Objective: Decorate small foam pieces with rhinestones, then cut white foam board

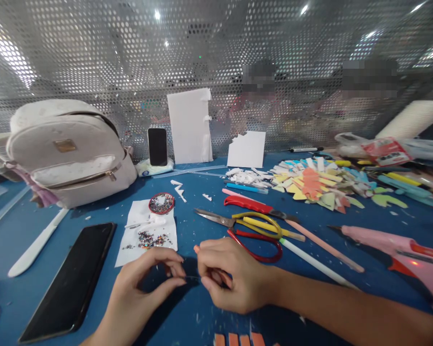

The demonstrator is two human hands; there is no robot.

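My left hand (140,283) is closed, its thumb and fingertips bent towards each other at a fine, pale strand (192,277). This strand spans the narrow gap to my right hand (233,276), whose fingers are curled closed. A small orange piece (197,248) peeks out at the top of the right hand's fingers; the rest is hidden. Just behind that hand lie scissors (216,217) with one yellow and one red handle. Beyond my left hand, a white paper (130,226) carries loose glitter and a round red-rimmed dish (161,203). Several orange strips (233,339) lie at the bottom edge.
A pink glue gun (386,242) lies at right, its light on. A red-handled cutter (248,204) and pens lie behind the scissors. Cut paper pieces (312,185) are heaped farther back. At left are a black phone (72,283), a white knife (39,242) and a backpack (72,154).
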